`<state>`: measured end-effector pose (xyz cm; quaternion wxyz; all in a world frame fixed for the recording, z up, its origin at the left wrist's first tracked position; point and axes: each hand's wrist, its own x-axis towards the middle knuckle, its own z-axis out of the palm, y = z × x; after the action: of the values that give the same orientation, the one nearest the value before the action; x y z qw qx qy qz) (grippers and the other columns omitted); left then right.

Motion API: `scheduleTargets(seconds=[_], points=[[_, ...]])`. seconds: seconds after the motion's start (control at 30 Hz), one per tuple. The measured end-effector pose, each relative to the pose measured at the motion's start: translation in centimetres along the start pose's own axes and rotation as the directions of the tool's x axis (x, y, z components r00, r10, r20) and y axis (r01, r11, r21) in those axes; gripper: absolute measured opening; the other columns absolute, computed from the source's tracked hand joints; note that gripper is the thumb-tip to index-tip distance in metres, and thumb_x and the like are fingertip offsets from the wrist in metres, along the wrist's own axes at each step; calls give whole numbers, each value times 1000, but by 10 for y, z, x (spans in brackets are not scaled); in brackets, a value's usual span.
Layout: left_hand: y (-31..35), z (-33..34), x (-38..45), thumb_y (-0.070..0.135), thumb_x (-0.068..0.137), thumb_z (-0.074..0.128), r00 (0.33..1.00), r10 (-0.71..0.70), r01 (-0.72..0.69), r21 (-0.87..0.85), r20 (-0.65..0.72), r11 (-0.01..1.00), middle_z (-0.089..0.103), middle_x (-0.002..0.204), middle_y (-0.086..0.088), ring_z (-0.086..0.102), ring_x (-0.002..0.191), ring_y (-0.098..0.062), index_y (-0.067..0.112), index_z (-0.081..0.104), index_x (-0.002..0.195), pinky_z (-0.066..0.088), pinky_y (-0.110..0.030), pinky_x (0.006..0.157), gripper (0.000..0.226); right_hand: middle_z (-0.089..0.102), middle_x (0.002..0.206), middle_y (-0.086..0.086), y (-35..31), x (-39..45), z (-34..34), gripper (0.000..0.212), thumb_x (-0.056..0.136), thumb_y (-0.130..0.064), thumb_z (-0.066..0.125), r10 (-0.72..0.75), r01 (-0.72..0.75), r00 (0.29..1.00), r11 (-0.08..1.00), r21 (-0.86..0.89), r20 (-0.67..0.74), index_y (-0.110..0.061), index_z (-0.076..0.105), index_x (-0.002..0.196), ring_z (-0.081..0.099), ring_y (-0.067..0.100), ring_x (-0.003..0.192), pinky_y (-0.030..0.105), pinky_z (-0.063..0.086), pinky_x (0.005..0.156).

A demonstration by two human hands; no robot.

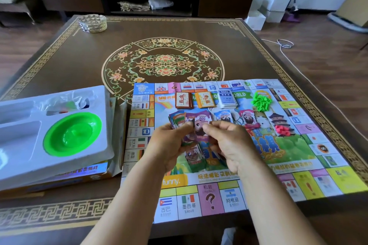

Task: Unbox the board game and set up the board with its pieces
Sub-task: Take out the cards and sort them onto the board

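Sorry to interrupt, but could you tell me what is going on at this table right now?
A person is setting up a property-trading board game. The board lies unfolded on the patterned table. Both the left hand and right hand hold a stack of play money over it, apparently sorting notes. Three card decks, green houses and red pieces already sit on the board. The white box tray with a green bowl rests to the left.

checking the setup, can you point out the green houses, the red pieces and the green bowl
green houses (261, 102), head view, middle of the pile on the board
red pieces (282, 130), head view, centre of the small heap
green bowl (72, 133), head view, inner dish, sitting in the white tray
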<state>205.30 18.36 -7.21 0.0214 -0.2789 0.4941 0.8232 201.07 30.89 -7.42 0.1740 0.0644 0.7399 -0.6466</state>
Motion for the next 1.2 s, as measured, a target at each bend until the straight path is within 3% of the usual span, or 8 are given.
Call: scheduleTargets(seconds=[0.33, 0.5, 0.63, 0.8, 0.97, 1.2], points=[[-4, 7, 0, 9, 88, 62, 999, -32, 32, -13, 37, 999, 70, 86, -13, 68, 73, -21, 3, 64, 94, 57, -34, 71, 8, 70, 75, 1, 4, 5, -8, 13, 83, -21, 71, 22, -22, 1000, 999, 37, -2, -18, 68, 70, 61, 17, 69, 30, 46, 63], [-4, 8, -1, 4, 86, 63, 999, -40, 40, 2, 9, 999, 71, 79, -12, 69, 66, -20, 2, 62, 90, 58, -30, 61, 5, 67, 70, -2, 2, 3, -11, 12, 83, -19, 71, 24, -23, 1000, 998, 63, -1, -19, 65, 72, 58, 10, 57, 23, 42, 50], [-4, 8, 0, 2, 87, 61, 1000, -22, 23, 18, -13, 1000, 69, 76, -11, 69, 61, -17, 3, 61, 87, 58, -27, 55, 2, 69, 76, -1, 3, 4, -11, 6, 83, -20, 71, 19, -18, 1000, 998, 65, -9, -16, 68, 80, 58, 12, 64, 25, 43, 55], [-6, 8, 1, 5, 89, 60, 999, 4, -2, 61, -38, 998, 69, 76, -10, 68, 64, -19, 5, 61, 86, 56, -26, 52, 3, 70, 80, -1, 6, 5, -8, 9, 82, -22, 71, 10, -10, 1000, 1000, 20, 5, -20, 67, 75, 61, 16, 79, 33, 47, 71], [-8, 8, 2, 6, 86, 65, 999, 23, -18, 102, -50, 995, 71, 76, -10, 69, 63, -19, 5, 63, 86, 55, -28, 57, 3, 71, 84, 2, 8, 6, -8, 7, 82, -23, 72, 36, -37, 999, 999, 36, 4, -21, 67, 77, 63, 20, 82, 31, 45, 65], [-7, 8, 2, 10, 84, 68, 999, 18, -16, 64, -40, 998, 72, 70, -6, 70, 62, -17, 7, 63, 84, 56, -29, 59, 6, 68, 76, 0, 5, 4, -10, 13, 84, -19, 70, 59, -59, 998, 996, 70, -1, -20, 63, 73, 59, 17, 68, 28, 45, 55]])
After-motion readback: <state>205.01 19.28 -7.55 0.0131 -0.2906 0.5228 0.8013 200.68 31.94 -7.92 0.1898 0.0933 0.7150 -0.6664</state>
